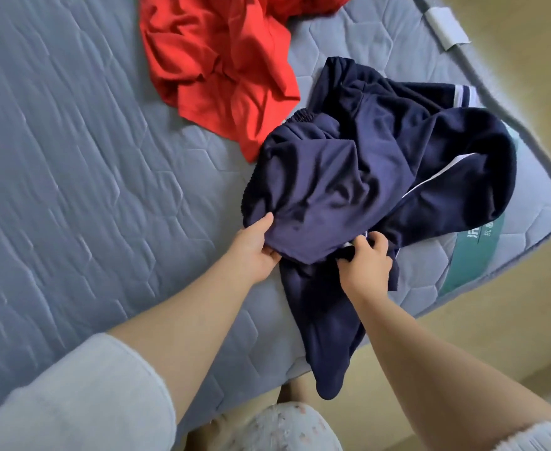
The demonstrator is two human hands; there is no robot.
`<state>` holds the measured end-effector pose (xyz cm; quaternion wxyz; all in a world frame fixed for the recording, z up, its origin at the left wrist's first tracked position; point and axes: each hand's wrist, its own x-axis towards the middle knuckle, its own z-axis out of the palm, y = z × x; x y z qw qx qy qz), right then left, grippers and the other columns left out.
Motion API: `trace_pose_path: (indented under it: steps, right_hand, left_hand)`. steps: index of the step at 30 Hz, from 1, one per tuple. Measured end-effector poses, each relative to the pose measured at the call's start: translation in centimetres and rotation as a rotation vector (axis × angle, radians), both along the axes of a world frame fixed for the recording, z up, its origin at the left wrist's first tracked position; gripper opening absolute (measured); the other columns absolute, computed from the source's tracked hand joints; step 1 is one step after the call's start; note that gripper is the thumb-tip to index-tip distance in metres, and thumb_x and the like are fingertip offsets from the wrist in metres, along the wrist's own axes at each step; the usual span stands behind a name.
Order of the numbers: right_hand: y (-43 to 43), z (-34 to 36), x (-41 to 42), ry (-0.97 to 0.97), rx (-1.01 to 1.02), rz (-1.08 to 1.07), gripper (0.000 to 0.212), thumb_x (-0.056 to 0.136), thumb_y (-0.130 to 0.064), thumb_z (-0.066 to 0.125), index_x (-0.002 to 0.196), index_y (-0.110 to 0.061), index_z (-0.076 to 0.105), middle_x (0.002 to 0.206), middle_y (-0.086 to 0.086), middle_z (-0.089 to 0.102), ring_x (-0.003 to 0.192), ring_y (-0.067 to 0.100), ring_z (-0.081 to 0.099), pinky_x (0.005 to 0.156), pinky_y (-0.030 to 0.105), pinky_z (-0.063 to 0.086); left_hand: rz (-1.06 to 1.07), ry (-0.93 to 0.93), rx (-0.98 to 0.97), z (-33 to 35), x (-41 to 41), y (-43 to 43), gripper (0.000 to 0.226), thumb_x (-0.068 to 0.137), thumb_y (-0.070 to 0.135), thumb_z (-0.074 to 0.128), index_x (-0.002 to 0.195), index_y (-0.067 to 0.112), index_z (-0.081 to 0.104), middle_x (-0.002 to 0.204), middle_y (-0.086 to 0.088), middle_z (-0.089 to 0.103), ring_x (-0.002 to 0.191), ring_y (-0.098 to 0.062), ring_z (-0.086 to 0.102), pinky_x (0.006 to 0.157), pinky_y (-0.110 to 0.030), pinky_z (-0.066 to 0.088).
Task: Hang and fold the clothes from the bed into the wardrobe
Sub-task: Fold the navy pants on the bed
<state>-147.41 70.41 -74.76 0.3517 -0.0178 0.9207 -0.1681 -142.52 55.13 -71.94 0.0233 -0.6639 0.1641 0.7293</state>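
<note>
Both hands grasp the navy trousers (375,177) on the bed (72,157): left hand (254,252) pinching fabric, right hand (365,262) clenching a fold. Red garment (215,73) lies at 11 o'clock, touching them.

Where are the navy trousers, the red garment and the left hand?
navy trousers (326,177), head view, on the bunched upper fabric.
red garment (209,70), head view, middle of the cloth.
left hand (254,252), head view, middle of the hand.

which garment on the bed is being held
The navy garment with white stripes: the left hand and right hand both grip its near edge. The red garment lies untouched.
</note>
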Motion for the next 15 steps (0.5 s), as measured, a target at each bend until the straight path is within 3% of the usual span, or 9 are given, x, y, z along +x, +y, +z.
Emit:
trace_pose_path:
  steps: [3, 6, 9, 11, 15]
  right_hand:
    - [-0.4, 1.4, 0.6, -0.032, -0.135, -0.108, 0.023, 0.083, -0.007, 0.054, 0.106, -0.003, 0.056, 0.124, 0.015, 0.049, 0.108, 0.034, 0.048, 0.086, 0.033, 0.036]
    - [-1.2, 3.9, 2.1, -0.085, -0.187, -0.230, 0.010, 0.079, -0.012, 0.058, 0.085, -0.005, 0.055, 0.093, 0.011, 0.061, 0.085, 0.027, 0.053, 0.064, 0.030, 0.034]
    - [-2.4, 6.7, 4.4, -0.178, -0.233, -0.302, 0.008, 0.077, -0.012, 0.058, 0.076, -0.012, 0.050, 0.074, 0.000, 0.059, 0.075, 0.022, 0.051, 0.056, 0.029, 0.036]
    - [-3.4, 8.7, 6.4, -0.241, -0.246, -0.303, 0.010, 0.077, -0.013, 0.059, 0.077, -0.016, 0.049, 0.074, -0.004, 0.057, 0.076, 0.021, 0.052, 0.062, 0.030, 0.038]
    - [-6.0, 12.5, 10.2, -0.275, -0.262, -0.230, 0.013, 0.079, -0.012, 0.056, 0.091, -0.013, 0.052, 0.083, 0.001, 0.059, 0.084, 0.025, 0.054, 0.069, 0.029, 0.038]
  left_hand:
    - [0.047, -0.008, -0.025, 1.5, 2.9, -0.3, 0.027, 0.090, 0.014, 0.059, 0.117, 0.012, 0.058, 0.108, -0.007, 0.066, 0.082, -0.018, 0.064, 0.068, -0.029, 0.053]
    - [0.047, -0.009, -0.066, 3.4, 6.0, -0.7, 0.026, 0.090, 0.010, 0.058, 0.116, 0.012, 0.059, 0.103, -0.006, 0.067, 0.083, -0.017, 0.064, 0.066, -0.026, 0.056]
    - [0.031, 0.007, -0.086, 5.7, 8.8, -1.6, 0.026, 0.090, 0.004, 0.054, 0.115, 0.008, 0.060, 0.098, -0.007, 0.067, 0.085, -0.020, 0.062, 0.080, -0.029, 0.050]
    - [0.035, 0.025, -0.085, 7.6, 10.4, -2.4, 0.025, 0.090, 0.001, 0.051, 0.114, 0.005, 0.060, 0.099, -0.010, 0.066, 0.086, -0.022, 0.062, 0.080, -0.030, 0.049]
    - [0.104, 0.016, -0.143, 11.1, 13.8, -4.6, 0.026, 0.087, -0.002, 0.054, 0.111, 0.002, 0.061, 0.101, -0.014, 0.066, 0.081, -0.024, 0.063, 0.065, -0.032, 0.049]
